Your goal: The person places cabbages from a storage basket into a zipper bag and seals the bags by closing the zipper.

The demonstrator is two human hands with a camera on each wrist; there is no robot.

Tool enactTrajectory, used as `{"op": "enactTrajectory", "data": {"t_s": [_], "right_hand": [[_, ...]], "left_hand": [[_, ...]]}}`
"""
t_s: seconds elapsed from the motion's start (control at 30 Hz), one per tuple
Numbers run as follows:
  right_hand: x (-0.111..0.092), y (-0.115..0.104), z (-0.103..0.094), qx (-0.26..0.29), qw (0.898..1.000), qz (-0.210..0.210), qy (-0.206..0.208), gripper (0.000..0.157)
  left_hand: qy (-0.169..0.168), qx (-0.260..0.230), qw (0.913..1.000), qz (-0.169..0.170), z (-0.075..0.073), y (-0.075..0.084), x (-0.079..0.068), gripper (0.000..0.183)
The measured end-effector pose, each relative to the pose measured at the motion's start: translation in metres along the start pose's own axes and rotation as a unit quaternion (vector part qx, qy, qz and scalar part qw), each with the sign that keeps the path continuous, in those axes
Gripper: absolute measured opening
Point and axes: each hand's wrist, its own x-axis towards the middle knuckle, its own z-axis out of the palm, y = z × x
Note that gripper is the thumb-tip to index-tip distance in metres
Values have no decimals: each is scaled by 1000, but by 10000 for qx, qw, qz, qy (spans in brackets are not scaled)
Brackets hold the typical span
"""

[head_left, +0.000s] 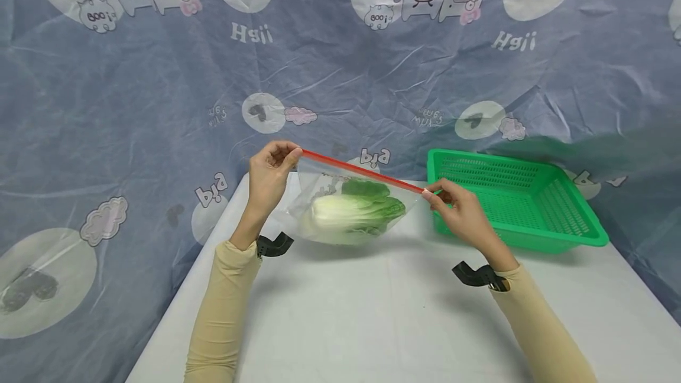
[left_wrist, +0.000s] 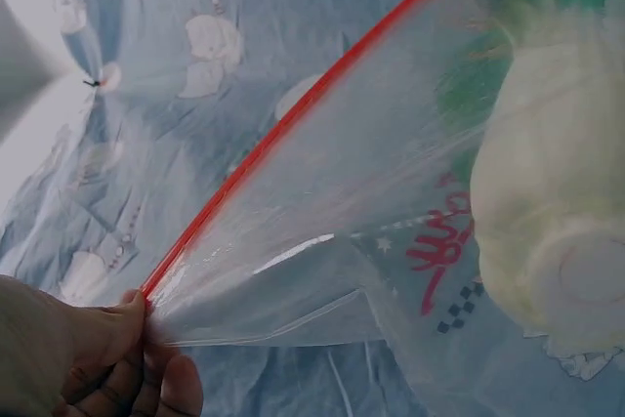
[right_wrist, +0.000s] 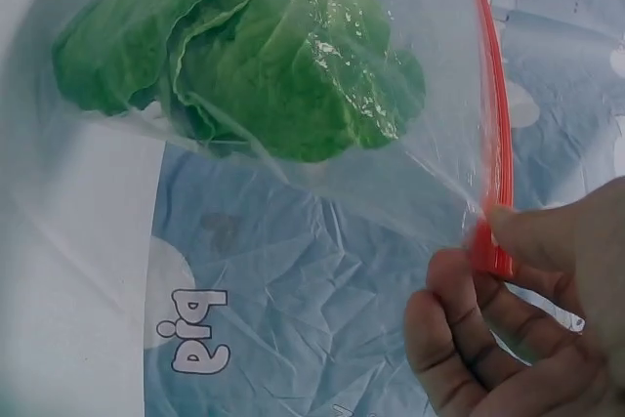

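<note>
A clear zip bag (head_left: 298, 220) with a red zip strip (head_left: 362, 171) hangs between my two hands. Inside it lies a leafy green cabbage (head_left: 346, 211), its white base toward the left and its green leaves toward the right. My left hand (head_left: 268, 179) pinches the strip's left end between thumb and fingers. At the other end, my right hand (head_left: 457, 208) pinches the corner of the strip, which runs straight and slopes down to the right in the head view. In the left wrist view, red print shows on the bag (left_wrist: 322, 290) beside the cabbage's pale base (left_wrist: 557, 192).
A green plastic basket (head_left: 521, 205) with perforated walls stands on the right of the white table (head_left: 340, 312), just behind my right hand. Behind the table hangs a blue-grey patterned sheet (head_left: 330, 58). Black wrist mounts (head_left: 273, 245) sit at both cuffs.
</note>
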Motion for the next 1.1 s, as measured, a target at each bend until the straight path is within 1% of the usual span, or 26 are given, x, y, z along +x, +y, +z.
{"op": "enactTrajectory", "data": {"t_s": [0.1, 0.17, 0.23, 0.3, 0.37, 0.4, 0.43, 0.47, 0.5, 0.53, 0.57, 0.6, 0.63, 0.67, 0.7, 0.73, 0.77, 0.83, 0.87, 0.9, 0.93, 0.97, 1.0, 1.03, 1.07, 1.1], "right_hand": [[14, -2, 9, 474, 9987, 191, 68, 22], [25, -5, 16, 1047, 9942, 201, 125, 24], [36, -7, 23, 1822, 9831, 91, 112, 25], [45, -8, 30, 2552, 9669, -14, 31, 26], [51, -7, 34, 3119, 9501, -54, -59, 28], [52, -5, 36, 3242, 9459, -59, -97, 28], [52, -2, 37, 3251, 9456, -13, -101, 28], [52, 2, 38, 3194, 9476, 42, -100, 29], [50, 6, 40, 3067, 9517, 131, -82, 29], [48, 12, 41, 2826, 9589, 249, -66, 30], [46, 18, 43, 2500, 9675, 361, -62, 31], [44, 25, 45, 2183, 9746, 486, -78, 30], [41, 31, 47, 1849, 9809, 596, -138, 30], [39, 36, 50, 1573, 9850, 670, -220, 28], [36, 42, 51, 1262, 9889, 730, -303, 26], [34, 46, 53, 1001, 9914, 747, -395, 24], [31, 49, 54, 873, 9923, 728, -499, 22], [26, 52, 57, 714, 9928, 606, -745, 17], [24, 52, 59, 653, 9928, 527, -858, 15], [21, 52, 60, 554, 9927, 410, -990, 14], [19, 52, 63, 486, 9920, 310, -1125, 13], [17, 53, 65, 364, 9911, 195, -1266, 13], [15, 53, 68, 214, 9901, 90, -1382, 13], [13, 54, 71, 82, 9892, 24, -1463, 13], [11, 55, 73, -25, 9886, -23, -1508, 13], [10, 57, 76, -123, 9880, -51, -1537, 13]], "left_hand": [[286, 260, 9993, -22, -1, -1, 1, 17], [542, 288, 9981, -43, -1, -4, 1, 18], [795, 212, 9966, -61, -2, -11, 3, 19], [990, 154, 9949, -85, -3, -20, 4, 20], [1030, 167, 9945, -101, -4, -26, 6, 22], [945, 213, 9952, -118, -5, -30, 6, 23], [789, 284, 9963, -163, -6, -32, 7, 24], [571, 367, 9975, -217, -7, -31, 7, 24], [269, 478, 9981, -296, -7, -29, 6, 24], [-103, 588, 9974, -405, -8, -27, 5, 24], [-555, 704, 9945, -546, -8, -25, 4, 23], [-1062, 792, 9887, -705, -9, -21, 2, 21], [-1624, 836, 9795, -855, -8, -17, -1, 18], [-2234, 811, 9662, -997, -6, -14, -3, 15], [-2898, 842, 9472, -1080, -5, -11, -7, 13], [-3585, 774, 9228, -1180, -2, -8, -11, 10], [-4260, 717, 8934, -1235, 2, -5, -16, 7], [-5416, 713, 8289, -1209, 14, -1, -28, 5], [-5879, 819, 7966, -1145, 22, 1, -34, 6], [-6253, 963, 7670, -1064, 30, 2, -42, 8], [-6529, 1119, 7427, -982, 40, 4, -49, 10], [-6711, 1322, 7241, -889, 50, 5, -57, 12], [-6818, 1552, 7106, -774, 60, 6, -65, 14], [-6886, 1767, 7001, -666, 70, 7, -73, 14], [-6914, 1958, 6930, -579, 79, 7, -80, 15], [-6908, 2130, 6893, -479, 87, 7, -87, 15]]}}
